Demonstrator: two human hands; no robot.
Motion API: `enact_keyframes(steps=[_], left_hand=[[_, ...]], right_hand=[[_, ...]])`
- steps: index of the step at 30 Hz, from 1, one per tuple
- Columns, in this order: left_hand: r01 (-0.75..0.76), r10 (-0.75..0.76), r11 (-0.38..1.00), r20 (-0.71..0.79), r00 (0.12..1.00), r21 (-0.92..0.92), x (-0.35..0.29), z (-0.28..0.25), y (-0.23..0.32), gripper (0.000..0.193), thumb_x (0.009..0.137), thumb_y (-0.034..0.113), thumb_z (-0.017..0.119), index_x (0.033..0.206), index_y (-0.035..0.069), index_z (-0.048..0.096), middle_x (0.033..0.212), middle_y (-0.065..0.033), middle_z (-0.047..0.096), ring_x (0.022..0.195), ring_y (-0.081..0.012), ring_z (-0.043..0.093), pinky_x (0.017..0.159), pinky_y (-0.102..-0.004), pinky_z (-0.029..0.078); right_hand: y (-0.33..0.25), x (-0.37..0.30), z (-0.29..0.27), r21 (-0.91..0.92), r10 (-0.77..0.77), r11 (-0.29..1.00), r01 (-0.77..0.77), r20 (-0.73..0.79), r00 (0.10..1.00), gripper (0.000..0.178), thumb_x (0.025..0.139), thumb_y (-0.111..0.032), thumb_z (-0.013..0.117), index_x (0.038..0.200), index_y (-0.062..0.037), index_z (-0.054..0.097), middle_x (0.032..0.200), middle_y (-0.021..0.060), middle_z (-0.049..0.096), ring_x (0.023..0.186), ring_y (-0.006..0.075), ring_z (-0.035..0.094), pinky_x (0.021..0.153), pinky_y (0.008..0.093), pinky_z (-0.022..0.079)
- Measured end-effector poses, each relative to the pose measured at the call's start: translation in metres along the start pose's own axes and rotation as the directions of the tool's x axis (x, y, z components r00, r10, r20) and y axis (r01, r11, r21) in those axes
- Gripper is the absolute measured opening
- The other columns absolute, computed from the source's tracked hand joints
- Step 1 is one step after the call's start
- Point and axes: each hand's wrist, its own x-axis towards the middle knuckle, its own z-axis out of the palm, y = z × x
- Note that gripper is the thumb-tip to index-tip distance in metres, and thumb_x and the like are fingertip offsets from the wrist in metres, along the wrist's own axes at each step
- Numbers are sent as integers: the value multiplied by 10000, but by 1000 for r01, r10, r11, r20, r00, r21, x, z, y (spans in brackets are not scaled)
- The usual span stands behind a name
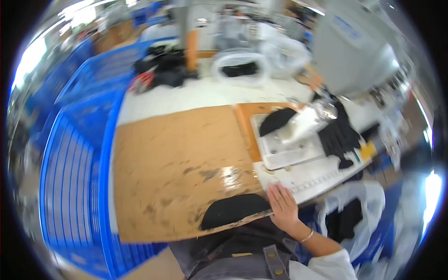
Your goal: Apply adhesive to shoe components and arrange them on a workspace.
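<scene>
My right hand lies flat at the table's front edge, its fingers stretched out and holding nothing I can see. Just left of its fingers, a black half-moon piece of cloth rests on the near edge of a scuffed brown cardboard sheet. A second dark rounded piece sits on the metal plate of a grey machine, beside its pale arm. My left hand is outside the picture.
Blue plastic crates stand along the left. A dark heap and a white tub with black material are at the back. Black gloves lie right of the machine; a white bag hangs below the table's right edge.
</scene>
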Motion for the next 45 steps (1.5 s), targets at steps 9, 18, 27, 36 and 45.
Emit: enact_keyframes(steps=[9, 18, 27, 36, 45], left_hand=[[-435, 333, 850, 336, 881, 297, 133, -8, 133, 315, 748, 237, 713, 931, -1, 619, 802, -115, 633, 730, -228, 609, 670, -353, 493], [-518, 437, 773, 286, 853, 366, 110, 75, 194, 253, 771, 223, 677, 897, 13, 614, 755, -127, 616, 699, -258, 600, 642, -373, 487], [-437, 418, 759, 153, 895, 482, 42, 134, 226, 196, 795, 208, 641, 863, 27, 608, 709, -138, 600, 669, -287, 591, 614, -393, 480], [-299, 315, 715, 90, 945, 633, -64, 118, 210, 153, 819, 193, 605, 829, 40, 603, 662, -149, 583, 638, -316, 582, 587, -413, 473], [-467, 386, 772, 267, 883, 430, -127, 83, 289, 354, 740, 168, 730, 1060, 48, 641, 858, -102, 683, 815, -206, 648, 769, -316, 504]], right_hand=[[16, -14, -53, 275, 34, 960, -62, 105, 994, 677, 691, -122, 667, 1317, -35, 423, 1366, 129, 448, 1249, 295, 448, 1045, 432, 320], [319, -100, -122, 222, 648, 676, -702, -634, 423, 525, 761, -133, 667, 1215, 23, 453, 1212, 192, 490, 1093, 323, 493, 940, 391, 397], [510, -122, -123, 658, 915, 393, -642, -348, 203, 767, 677, -267, 804, 1262, 30, 408, 984, 92, 630, 913, 224, 607, 866, 326, 462], [385, -112, -168, 339, 468, 806, -485, -867, 173, 525, 759, -15, 696, 1219, 14, 444, 1138, 125, 555, 1040, 204, 553, 898, 327, 447], [130, -135, -82, 916, 655, 5, -401, 300, 693, 699, 604, -382, 829, 1131, 4, 579, 1126, 126, 584, 1049, 255, 564, 950, 354, 412]])
